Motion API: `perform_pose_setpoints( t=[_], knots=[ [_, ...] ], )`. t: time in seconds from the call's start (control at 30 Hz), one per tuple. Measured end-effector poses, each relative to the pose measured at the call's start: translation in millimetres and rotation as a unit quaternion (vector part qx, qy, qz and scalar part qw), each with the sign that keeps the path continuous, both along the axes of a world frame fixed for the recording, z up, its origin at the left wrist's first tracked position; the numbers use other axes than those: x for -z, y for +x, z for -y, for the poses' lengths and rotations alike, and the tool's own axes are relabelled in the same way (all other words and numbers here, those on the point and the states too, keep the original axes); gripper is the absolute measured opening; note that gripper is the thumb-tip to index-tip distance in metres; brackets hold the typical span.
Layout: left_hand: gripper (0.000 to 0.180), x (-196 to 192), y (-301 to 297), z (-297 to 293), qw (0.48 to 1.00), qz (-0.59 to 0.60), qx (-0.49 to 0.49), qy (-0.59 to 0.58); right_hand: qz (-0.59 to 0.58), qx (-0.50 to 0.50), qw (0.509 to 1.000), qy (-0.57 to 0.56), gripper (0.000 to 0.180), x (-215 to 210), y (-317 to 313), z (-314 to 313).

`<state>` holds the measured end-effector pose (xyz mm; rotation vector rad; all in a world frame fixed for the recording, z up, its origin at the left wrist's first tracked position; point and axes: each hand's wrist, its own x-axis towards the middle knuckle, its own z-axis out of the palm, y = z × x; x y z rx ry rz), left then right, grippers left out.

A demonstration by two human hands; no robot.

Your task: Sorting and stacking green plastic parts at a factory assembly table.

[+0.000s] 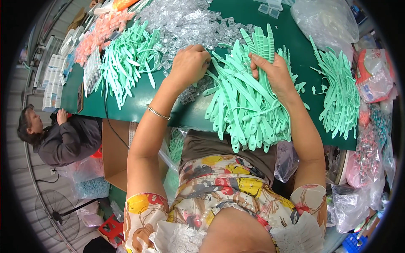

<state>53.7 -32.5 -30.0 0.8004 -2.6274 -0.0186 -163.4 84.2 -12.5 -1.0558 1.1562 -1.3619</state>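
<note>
My right hand (pixel 273 72) is closed around several mint-green ribbed plastic straps (pixel 263 44), thumb across them, their ends pointing to the far side. Beneath it lies a big heap of the same green straps (pixel 249 101), some hanging over the near table edge. My left hand (pixel 191 63), palm down, has its fingers bent together beside the heap of clear plastic buckle-like pieces (pixel 185 25). Whatever it pinches is hidden behind the fingers. Close to that wrist lies a small cluster of darker clear pieces (pixel 189 96).
More green straps lie in piles at the left (pixel 128 59) and right (pixel 339 92) of the green table (pixel 168 114). Peach-coloured pieces (pixel 103 31) sit far left, a clear plastic bag (pixel 325 23) far right. A cardboard box (pixel 114 152) stands below; another person (pixel 67 139) is at the left.
</note>
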Motion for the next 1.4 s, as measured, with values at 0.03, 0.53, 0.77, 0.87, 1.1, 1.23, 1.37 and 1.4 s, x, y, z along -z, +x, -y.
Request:
perform_pose_setpoints(
  t=[0.03,0.53,0.77,0.87,1.1,1.23,1.37,1.4],
  knots=[
    [0.013,0.0,-0.8,0.6,1.0,0.002,0.002,-0.006,0.006,0.003,1.0,0.01,0.021,-0.9,0.1,-0.2],
    [0.015,-8.6,3.8,1.4,0.945,-0.154,-0.073,0.281,-0.017,-0.005,1.0,-0.006,0.024,-1.2,1.3,-0.7],
    [0.012,-5.1,1.8,-5.8,0.962,-0.16,-0.087,0.201,-0.015,-0.004,1.0,-0.005,0.023,4.2,-2.0,0.8],
    [0.012,-0.9,6.7,-4.0,0.967,-0.163,-0.07,0.183,-0.03,-0.006,1.0,-0.003,0.024,2.6,-0.7,0.9],
    [0.015,-1.8,5.3,-8.8,0.921,-0.227,-0.113,0.296,-0.026,-0.006,1.0,0.004,0.025,2.9,-1.5,0.8],
    [0.017,1.5,6.0,-7.5,0.889,-0.288,-0.109,0.338,-0.032,0.0,0.999,0.018,0.025,-1.2,1.1,-0.1],
    [0.025,-3.1,-0.8,-12.4,0.866,-0.348,-0.074,0.35,-0.025,-0.003,1.0,0.01,0.024,0.7,0.1,-0.7],
    [0.025,-2.9,-2.7,-13.6,0.867,-0.348,-0.074,0.35,-0.026,-0.005,1.0,0.005,0.023,0.7,1.2,-0.6]
  ],
)
